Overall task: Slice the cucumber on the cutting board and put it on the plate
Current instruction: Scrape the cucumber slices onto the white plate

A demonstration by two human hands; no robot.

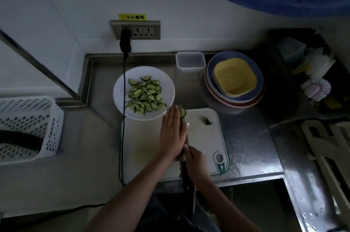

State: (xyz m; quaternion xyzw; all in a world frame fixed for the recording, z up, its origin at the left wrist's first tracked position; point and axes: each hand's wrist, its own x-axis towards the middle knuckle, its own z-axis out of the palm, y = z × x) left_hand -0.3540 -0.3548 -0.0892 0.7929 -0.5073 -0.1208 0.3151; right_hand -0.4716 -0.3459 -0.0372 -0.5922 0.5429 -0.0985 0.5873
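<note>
A white plate (121,83) at the back of the steel counter holds several cucumber slices (145,95). In front of it lies the white cutting board (204,137). My left hand (171,133) lies flat with straight fingers, pressed against cucumber slices (182,112) that peek out at its fingertips near the board's far edge. My right hand (195,161) grips the knife (187,184) by its dark handle. The blade runs forward under my left palm and is mostly hidden. A small cucumber end piece (208,121) sits alone on the board to the right.
A black cable (124,118) runs from the wall plug (125,41) across the plate's left side. A white perforated basket (28,118) with a dark cucumber (20,139) stands at the left. Stacked bowls (234,80), a clear container (190,61) and a brush (316,89) are at the right.
</note>
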